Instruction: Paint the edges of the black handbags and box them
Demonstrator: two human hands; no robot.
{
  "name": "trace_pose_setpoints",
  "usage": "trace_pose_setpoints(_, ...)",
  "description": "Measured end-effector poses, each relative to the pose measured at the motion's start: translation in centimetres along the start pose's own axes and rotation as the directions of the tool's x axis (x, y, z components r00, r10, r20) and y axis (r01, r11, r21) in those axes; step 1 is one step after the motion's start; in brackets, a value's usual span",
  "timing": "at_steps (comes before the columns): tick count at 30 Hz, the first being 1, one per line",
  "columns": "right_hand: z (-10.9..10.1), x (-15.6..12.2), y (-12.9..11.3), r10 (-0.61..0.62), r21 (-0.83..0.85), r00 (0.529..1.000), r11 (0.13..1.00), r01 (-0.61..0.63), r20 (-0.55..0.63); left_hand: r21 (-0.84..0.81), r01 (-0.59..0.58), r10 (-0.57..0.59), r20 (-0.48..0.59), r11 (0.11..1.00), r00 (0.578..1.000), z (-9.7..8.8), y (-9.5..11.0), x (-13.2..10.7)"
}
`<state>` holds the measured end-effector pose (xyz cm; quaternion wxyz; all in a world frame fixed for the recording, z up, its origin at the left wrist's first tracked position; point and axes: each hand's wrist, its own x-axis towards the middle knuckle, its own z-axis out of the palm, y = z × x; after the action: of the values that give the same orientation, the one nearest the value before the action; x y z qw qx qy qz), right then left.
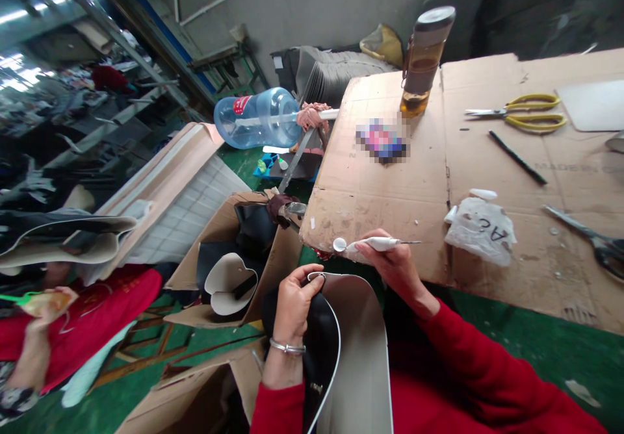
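Note:
My left hand (295,301) pinches the top edge of a curved sheet (358,330), black on one face and pale grey on the other. The sheet stands bent in front of me, its lower part running out of view. In my right hand (394,268) is a white-handled tool (383,243) with a thin dark spike pointing right, held over the table's near edge. A small round white piece (340,245) shows just left of those fingers; whether it belongs to the tool I cannot tell.
On the cardboard-covered table (380,206) lie a crumpled plastic bag (482,232), yellow-handled scissors (531,114), black-handled scissors (602,245), a black stick (517,157) and a drink bottle (424,63). Left are cardboard boxes (287,252), a blue water jug (263,119) and another person's hand (46,307).

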<state>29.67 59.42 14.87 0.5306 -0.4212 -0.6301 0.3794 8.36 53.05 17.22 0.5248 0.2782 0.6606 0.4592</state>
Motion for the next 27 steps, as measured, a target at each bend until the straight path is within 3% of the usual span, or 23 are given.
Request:
trace_pose_setpoints(6, 0.0, -0.2, 0.1, 0.045, 0.002, 0.998, 0.999, -0.045, -0.042, -0.078, 0.015, -0.017, -0.020, 0.997, 1.000, 0.1, -0.2, 0.5)
trace_pose_setpoints(14, -0.2, 0.0, 0.5, 0.106, 0.129, 0.989, 0.987, -0.093, -0.100, -0.071, 0.036, -0.033, 0.037, 0.997, 0.999, 0.0, -0.2, 0.4)
trace_pose_setpoints(16, -0.5, 0.2, 0.5, 0.149, 0.238, 0.987, 0.962, -0.132, -0.057, -0.062, 0.041, -0.037, 0.056, 0.997, 0.998, 0.2, -0.2, 0.4)
trace_pose_setpoints(18, -0.9, 0.4, 0.4, 0.179, 0.346, 0.982, 0.919, -0.189, 0.061, -0.059, 0.052, -0.048, 0.079, 0.997, 0.996, 0.4, -0.2, 0.4)
trace_pose_setpoints(21, -1.4, 0.6, 0.1, 0.148, 0.371, 0.958, 0.899, -0.233, 0.244, -0.050, 0.067, -0.061, 0.112, 0.997, 0.992, 0.7, -0.1, 0.4)
trace_pose_setpoints(27, -1.6, 0.6, 0.3, 0.108, 0.336, 0.944, 0.917, -0.216, 0.312, -0.029, 0.067, -0.062, 0.143, 0.997, 0.988, 0.9, 0.0, 0.5)
